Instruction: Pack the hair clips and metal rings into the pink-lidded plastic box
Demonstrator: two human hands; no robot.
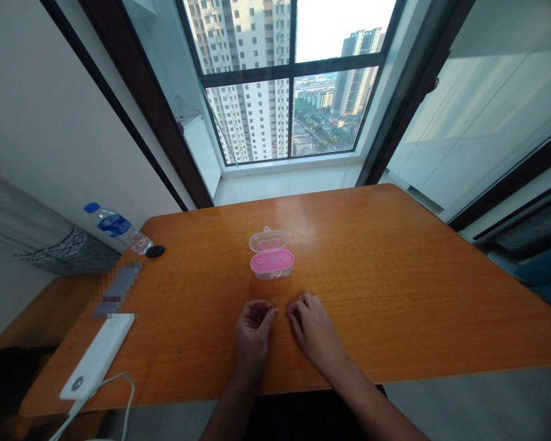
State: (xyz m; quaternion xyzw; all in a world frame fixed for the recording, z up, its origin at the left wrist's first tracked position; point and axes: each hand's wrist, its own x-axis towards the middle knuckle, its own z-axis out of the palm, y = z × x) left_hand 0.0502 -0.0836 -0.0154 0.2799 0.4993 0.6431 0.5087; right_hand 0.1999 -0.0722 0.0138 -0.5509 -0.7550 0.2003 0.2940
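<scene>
My left hand (pixel 253 334) pinches a small dark ring (pixel 273 305) between thumb and fingertips, just above the wooden table. A short gap away, my right hand (pixel 310 324) has its fingers closed together, with a tiny bit of something at its fingertips that is too small to name. Beyond both hands stands a small clear plastic case with a pink inner tray (pixel 272 262). The case's see-through lid (pixel 269 241) is hinged back toward the window, and a few small round shapes show on the pink part.
On the table's (pixel 395 275) left side lie a white power strip (pixel 98 355) with a cable, a blurred flat item (pixel 118 288), and a dark oval object (pixel 155 251). A water bottle (pixel 117 226) leans at the far left edge. A window is behind the table.
</scene>
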